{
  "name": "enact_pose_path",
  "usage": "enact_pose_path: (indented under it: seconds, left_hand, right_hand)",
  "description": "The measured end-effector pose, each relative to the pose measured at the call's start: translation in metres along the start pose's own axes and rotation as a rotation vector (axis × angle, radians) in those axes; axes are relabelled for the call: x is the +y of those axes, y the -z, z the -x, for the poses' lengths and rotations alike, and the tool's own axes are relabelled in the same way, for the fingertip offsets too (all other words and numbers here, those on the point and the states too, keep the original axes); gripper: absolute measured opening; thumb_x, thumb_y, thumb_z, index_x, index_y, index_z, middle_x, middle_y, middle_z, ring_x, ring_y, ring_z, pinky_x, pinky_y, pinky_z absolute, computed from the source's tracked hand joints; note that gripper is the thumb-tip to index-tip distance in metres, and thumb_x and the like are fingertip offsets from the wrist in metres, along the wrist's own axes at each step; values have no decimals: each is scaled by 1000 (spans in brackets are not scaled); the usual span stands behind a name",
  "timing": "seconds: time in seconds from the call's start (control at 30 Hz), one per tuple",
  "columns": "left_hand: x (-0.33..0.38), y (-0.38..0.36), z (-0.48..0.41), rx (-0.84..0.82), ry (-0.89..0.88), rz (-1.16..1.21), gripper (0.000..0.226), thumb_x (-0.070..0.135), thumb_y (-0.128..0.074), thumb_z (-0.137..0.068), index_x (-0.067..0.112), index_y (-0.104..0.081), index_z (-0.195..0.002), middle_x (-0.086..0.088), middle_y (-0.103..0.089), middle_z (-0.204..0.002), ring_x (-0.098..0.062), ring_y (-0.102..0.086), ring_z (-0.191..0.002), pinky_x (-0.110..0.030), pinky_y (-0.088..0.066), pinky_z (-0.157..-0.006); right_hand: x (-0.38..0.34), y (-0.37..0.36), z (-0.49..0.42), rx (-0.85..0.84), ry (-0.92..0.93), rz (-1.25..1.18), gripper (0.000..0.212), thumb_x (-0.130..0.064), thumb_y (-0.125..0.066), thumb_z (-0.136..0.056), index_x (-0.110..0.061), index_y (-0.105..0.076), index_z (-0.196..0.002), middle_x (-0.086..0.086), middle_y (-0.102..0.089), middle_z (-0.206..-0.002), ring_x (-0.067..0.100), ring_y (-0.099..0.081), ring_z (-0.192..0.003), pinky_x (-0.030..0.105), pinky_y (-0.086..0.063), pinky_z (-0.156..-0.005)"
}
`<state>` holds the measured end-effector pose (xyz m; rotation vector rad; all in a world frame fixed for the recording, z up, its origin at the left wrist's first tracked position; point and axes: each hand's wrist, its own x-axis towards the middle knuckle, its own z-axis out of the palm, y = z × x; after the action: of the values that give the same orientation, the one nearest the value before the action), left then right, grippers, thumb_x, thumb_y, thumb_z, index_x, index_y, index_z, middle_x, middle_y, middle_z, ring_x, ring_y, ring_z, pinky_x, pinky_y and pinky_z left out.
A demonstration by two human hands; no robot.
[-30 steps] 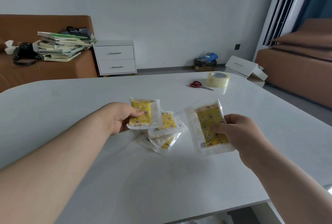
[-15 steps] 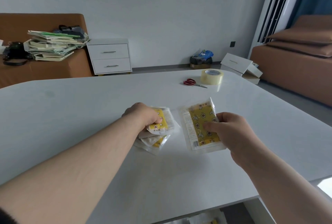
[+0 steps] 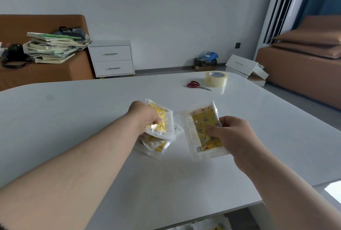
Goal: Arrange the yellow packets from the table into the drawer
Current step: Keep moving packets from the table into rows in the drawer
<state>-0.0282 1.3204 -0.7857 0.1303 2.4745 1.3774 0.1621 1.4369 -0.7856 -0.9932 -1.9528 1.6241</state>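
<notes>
Now lower, left hand (image 3: 144, 118) on packets (image 3: 163, 125)

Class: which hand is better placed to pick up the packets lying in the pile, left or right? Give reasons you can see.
Probably left. The left hand grips a small packet right over the pile; the right hand holds the large packet off to the side.

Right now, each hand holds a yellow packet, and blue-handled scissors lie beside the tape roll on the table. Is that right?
No: the head view shows red-handled scissors, not blue. They do lie beside the tape roll on the table; the left hand holds one yellow packet, the right hand another.
</notes>
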Motion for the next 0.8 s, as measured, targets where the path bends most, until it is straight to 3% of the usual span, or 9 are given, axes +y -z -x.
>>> enact_pose_path:
  seconds: [0.13,0.27,0.37,0.5,0.6,0.8]
  left_hand:
    - [-8,25,0,-135,-2,379,25,-13,-69,-75,4,-58,-90,-18,-67,-89,-31,-68,-76,-45,-58,-72]
    - [-33,62,7,-226,-43,614,32,-11,-62,-80,1,-60,-110,-19,-69,-99,-31,-68,-83,-43,-59,-65]
    - [-60,82,18,-216,-57,682,29,-7,-60,-82,2,-62,-109,-18,-70,-100,-33,-68,-88,-46,-59,-70]
    - [-89,98,32,-151,-87,757,22,-7,-59,-81,5,-63,-99,-15,-71,-93,-29,-70,-77,-45,-57,-75]
    - [-103,102,38,-137,-97,806,24,-6,-61,-78,5,-64,-99,-16,-71,-94,-28,-72,-72,-44,-60,-66]
    - [-113,103,45,-141,-127,894,43,3,-68,-58,5,-65,-101,-19,-70,-100,-37,-66,-96,-51,-52,-85]
  right_hand:
    - [0,-1,1,0,5,-24,8,-3,-68,-82,-11,-67,-82,8,-75,-81,24,-71,-72,30,-54,-60]
    - [-1,-5,2,-8,11,-64,9,-3,-69,-83,-11,-67,-84,7,-74,-82,22,-71,-70,31,-54,-62]
    - [-1,-11,3,-19,11,-68,10,-3,-71,-83,-12,-67,-81,6,-75,-80,19,-71,-67,28,-52,-59]
    - [-2,-21,5,-34,5,-59,11,-2,-72,-81,-12,-68,-80,5,-76,-78,19,-72,-68,28,-53,-60]
    - [-6,-28,5,-42,8,-44,10,-3,-74,-80,-11,-68,-80,6,-76,-78,22,-73,-70,31,-55,-62]
    - [-28,-47,-14,-113,2,62,11,-3,-74,-80,-9,-70,-88,8,-76,-85,26,-73,-79,40,-59,-78]
